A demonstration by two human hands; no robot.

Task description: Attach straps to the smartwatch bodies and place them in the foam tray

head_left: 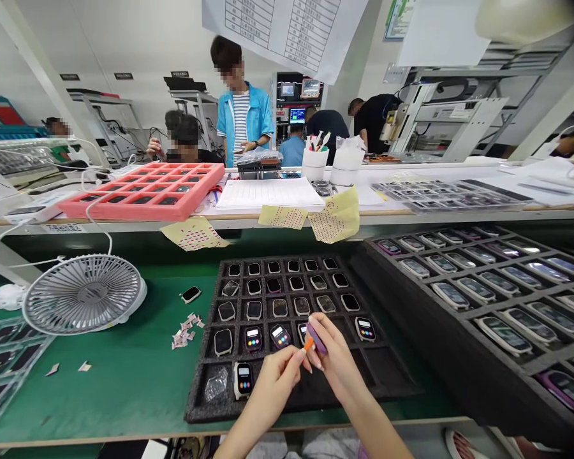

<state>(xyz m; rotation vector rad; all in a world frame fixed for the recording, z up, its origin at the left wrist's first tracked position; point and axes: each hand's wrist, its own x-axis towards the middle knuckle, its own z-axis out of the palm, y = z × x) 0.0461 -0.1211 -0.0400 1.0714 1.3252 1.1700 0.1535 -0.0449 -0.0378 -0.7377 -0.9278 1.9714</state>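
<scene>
My right hand [332,354] grips a purple watch case [317,339], tilted on edge above the black foam tray [205,366]. Pinched in my left hand [283,373] is a small orange tool [309,343], its end against or very close to the case. Square watches fill much of the tray's compartments. Several have lit screens with coloured dots, such as the white-cased watch [243,380] left of my left hand and another [365,329] to the right. A crumpled clear wrapper [216,384] lies in the front left compartment.
A grey fan [83,294] stands on the green mat at the left, near small paper bits [186,331] and a loose watch [191,294]. Another foam tray of watches [469,280] is at the right. A red foam tray [146,190] sits on the shelf. People are beyond.
</scene>
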